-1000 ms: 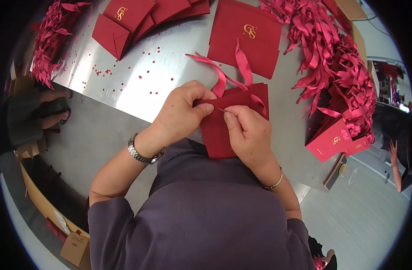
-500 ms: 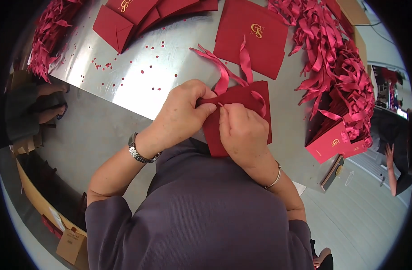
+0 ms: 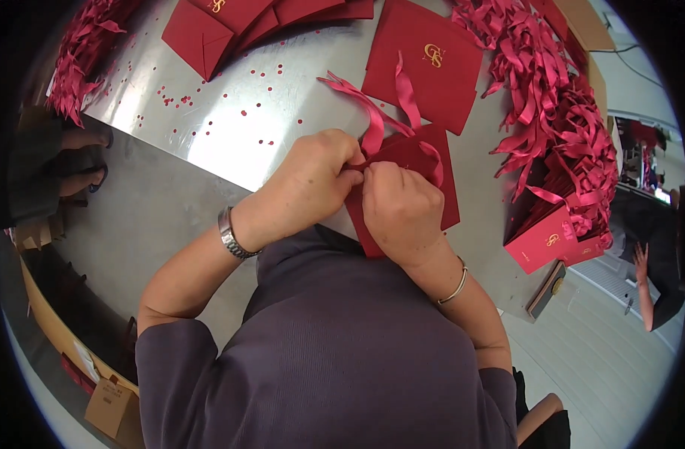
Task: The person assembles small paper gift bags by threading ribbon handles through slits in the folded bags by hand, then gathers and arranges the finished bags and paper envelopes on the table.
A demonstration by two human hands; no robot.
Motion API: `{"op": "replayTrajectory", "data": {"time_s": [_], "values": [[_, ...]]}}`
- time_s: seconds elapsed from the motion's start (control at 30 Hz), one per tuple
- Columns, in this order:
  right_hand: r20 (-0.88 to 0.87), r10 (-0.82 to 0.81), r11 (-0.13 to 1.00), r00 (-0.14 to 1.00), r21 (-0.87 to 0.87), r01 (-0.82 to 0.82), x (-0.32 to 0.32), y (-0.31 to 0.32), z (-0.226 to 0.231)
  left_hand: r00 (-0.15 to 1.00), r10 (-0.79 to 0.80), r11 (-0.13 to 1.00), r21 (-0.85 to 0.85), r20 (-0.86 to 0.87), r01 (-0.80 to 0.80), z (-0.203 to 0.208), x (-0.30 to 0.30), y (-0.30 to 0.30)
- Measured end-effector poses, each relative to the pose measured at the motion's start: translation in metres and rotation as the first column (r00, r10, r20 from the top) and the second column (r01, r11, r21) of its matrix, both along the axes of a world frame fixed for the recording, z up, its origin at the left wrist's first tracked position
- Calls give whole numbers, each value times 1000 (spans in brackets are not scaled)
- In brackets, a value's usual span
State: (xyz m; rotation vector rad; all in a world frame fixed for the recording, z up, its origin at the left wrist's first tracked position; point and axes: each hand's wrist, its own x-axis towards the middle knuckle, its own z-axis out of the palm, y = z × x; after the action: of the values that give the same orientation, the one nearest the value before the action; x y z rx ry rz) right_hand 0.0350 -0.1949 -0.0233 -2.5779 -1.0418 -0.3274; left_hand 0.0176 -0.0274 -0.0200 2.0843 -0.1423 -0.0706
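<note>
A dark red paper bag (image 3: 443, 191) lies flat at the table's edge close to my body, with pink ribbon (image 3: 372, 127) trailing from its top onto the metal. My left hand (image 3: 309, 179) pinches the bag's upper edge between thumb and fingers. Right beside it, my right hand (image 3: 402, 206) is closed in a pinch at the same edge, its fingertips meeting my left thumb. A thin pink ribbon end showed in that pinch a moment earlier; the fingers cover it now. Another stretch of ribbon loops behind my right knuckles.
Flat red bags (image 3: 425, 56) lie just beyond, and more red bags (image 3: 197, 37) overlap at the far left. Ribboned bags (image 3: 541, 239) are heaped along the right. Red paper dots (image 3: 244, 113) litter the metal table (image 3: 200, 153). Other people are at both sides.
Both hands have drawn closer together at the bag's edge, and the ribbon tip has gone from sight between the fingers. The view has shifted slightly.
</note>
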Motion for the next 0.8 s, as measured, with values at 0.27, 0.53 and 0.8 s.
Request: {"op": "replayTrajectory", "data": {"time_s": [0.27,0.53,0.8], "values": [[-275,-42,972,960,212,104,9,-6,12,979,60,977,-213,194,-18,-7,-3,1],[-378,47,953,925,293,72,10,-6,9,990,-133,980,-144,36,137,8,15,19],[-285,-89,986,954,110,125,-4,-13,-1,849,-523,821,310,74,479,13,54,13]]}}
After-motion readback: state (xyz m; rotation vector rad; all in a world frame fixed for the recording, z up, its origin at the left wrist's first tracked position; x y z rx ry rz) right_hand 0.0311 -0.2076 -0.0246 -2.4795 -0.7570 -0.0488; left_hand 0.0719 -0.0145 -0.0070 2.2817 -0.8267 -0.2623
